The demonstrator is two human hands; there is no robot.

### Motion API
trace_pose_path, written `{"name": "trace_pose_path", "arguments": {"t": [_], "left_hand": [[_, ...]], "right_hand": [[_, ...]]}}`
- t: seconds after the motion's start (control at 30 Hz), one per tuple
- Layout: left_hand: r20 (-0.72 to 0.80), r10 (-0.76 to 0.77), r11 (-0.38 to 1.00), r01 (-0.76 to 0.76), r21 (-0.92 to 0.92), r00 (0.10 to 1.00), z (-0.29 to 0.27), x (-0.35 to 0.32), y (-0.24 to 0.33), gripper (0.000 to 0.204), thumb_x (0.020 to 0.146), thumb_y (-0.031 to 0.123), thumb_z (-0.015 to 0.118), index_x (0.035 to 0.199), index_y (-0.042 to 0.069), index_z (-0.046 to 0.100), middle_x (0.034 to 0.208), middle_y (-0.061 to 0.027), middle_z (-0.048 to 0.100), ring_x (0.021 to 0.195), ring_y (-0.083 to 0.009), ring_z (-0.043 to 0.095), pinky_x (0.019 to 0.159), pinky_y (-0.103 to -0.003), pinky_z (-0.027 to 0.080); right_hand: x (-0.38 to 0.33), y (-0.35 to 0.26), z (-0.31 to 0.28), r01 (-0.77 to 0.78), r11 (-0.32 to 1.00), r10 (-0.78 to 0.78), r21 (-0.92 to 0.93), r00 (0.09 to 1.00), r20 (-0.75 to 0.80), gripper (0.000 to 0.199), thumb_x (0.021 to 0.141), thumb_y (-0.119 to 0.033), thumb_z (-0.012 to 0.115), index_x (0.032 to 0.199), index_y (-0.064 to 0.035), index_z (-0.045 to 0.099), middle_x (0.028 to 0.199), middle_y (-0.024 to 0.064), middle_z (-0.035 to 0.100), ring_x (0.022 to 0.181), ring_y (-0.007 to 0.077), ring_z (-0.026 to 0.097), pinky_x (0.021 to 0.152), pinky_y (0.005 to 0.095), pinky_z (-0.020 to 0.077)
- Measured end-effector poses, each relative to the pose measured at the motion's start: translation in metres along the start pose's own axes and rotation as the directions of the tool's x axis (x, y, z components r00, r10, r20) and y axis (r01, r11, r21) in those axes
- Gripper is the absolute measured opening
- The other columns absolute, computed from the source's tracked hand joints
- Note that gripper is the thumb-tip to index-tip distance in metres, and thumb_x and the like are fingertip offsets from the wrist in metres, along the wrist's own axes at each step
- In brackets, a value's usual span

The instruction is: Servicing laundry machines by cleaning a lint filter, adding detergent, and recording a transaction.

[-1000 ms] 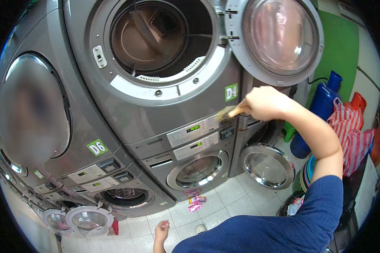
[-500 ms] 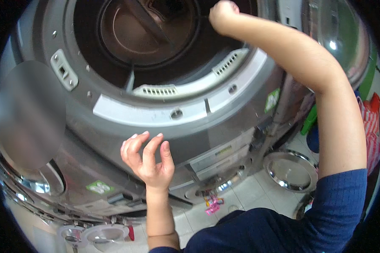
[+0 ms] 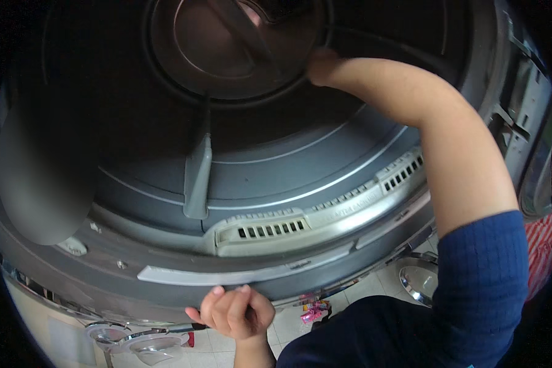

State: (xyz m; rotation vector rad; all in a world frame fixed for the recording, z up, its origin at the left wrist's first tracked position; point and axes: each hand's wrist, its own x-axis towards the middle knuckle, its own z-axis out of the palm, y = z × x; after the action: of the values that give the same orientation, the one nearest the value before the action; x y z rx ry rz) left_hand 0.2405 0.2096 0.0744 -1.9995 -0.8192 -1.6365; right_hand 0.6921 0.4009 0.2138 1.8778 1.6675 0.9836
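Note:
A large front-loading dryer drum [image 3: 276, 138] fills most of the view, its round door opening facing me. My right hand [image 3: 322, 67] reaches inside the drum, near the round back panel [image 3: 218, 46]; it is dim and blurred, so its fingers do not show clearly. In front of the lower rim, just below the white strip [image 3: 208, 277], my left hand [image 3: 236, 313] has its fingers curled in, with nothing visible in them. A pale drum fin [image 3: 197, 178] stands at the bottom of the drum. Beside it runs the slotted vent cover [image 3: 270, 232] along the opening's edge.
The open door and its hinge [image 3: 518, 132] stand at the right. Below are a metal-rimmed round door [image 3: 420, 279], a pink item [image 3: 314, 311] on the tiled floor and other round doors [image 3: 153, 349]. A red-striped bag [image 3: 541, 251] is at far right.
My view has moved closer into the drum. The right hand, a fist at the opening before, is now deeper inside. The left hand's fingers, raised and spread before, are now curled by the lower rim.

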Motion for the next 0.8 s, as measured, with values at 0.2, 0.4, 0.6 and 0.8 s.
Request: {"name": "trace_pose_path", "arguments": {"t": [0.2,0.4,0.6,0.8], "left_hand": [[0.011,-0.027,0.998,0.026,0.061,1.0,-0.002,-0.002,-0.001,0.018,0.067,0.003,0.053,0.077,0.018,0.054,0.075,0.0032,0.05,0.093,-0.0204,0.052,0.115,-0.047,0.007],[-0.032,0.013,1.0,-0.013,-0.021,0.999,0.002,-0.001,0.0,0.02,0.069,0.0,0.052,0.08,0.016,0.054,0.076,0.0015,0.05,0.093,-0.0221,0.053,0.113,-0.049,0.01],[-0.037,0.076,0.995,-0.078,-0.063,0.996,-0.003,0.0,-0.01,0.019,0.068,-0.001,0.055,0.076,0.016,0.056,0.074,0.0013,0.051,0.093,-0.022,0.054,0.114,-0.046,0.012],[0.002,0.086,0.983,-0.084,-0.163,0.996,0.0,0.001,-0.003,0.017,0.066,0.005,0.059,0.076,0.02,0.06,0.074,0.0043,0.054,0.09,-0.0181,0.054,0.114,-0.045,0.012]], "right_hand": [[0.085,-0.103,-0.044,0.295,0.864,-0.325,0.408,0.946,0.004,0.034,0.086,-0.035,0.054,0.084,-0.0072,0.073,0.082,0.015,0.069,0.077,0.0279,0.065,0.068,0.0416,0.0502],[0.038,-0.027,-0.041,0.408,0.909,-0.317,-0.083,0.809,0.496,0.024,0.08,-0.031,0.062,0.085,-0.0105,0.074,0.083,0.0142,0.069,0.077,0.0272,0.064,0.068,0.0441,0.0494],[-0.073,-0.081,-0.18,0.108,0.841,-0.52,0.53,0.432,0.737,0.016,0.079,-0.021,0.063,0.071,-0.0078,0.067,0.07,0.0096,0.062,0.061,0.02,0.057,0.06,0.037,0.0485],[-0.187,-0.052,-0.236,0.151,0.139,0.149,0.979,0.974,-0.172,0.029,0.091,-0.025,0.058,0.106,-0.0015,0.061,0.074,0.0043,0.061,0.069,0.0141,0.059,0.067,0.0286,0.0475]]}}
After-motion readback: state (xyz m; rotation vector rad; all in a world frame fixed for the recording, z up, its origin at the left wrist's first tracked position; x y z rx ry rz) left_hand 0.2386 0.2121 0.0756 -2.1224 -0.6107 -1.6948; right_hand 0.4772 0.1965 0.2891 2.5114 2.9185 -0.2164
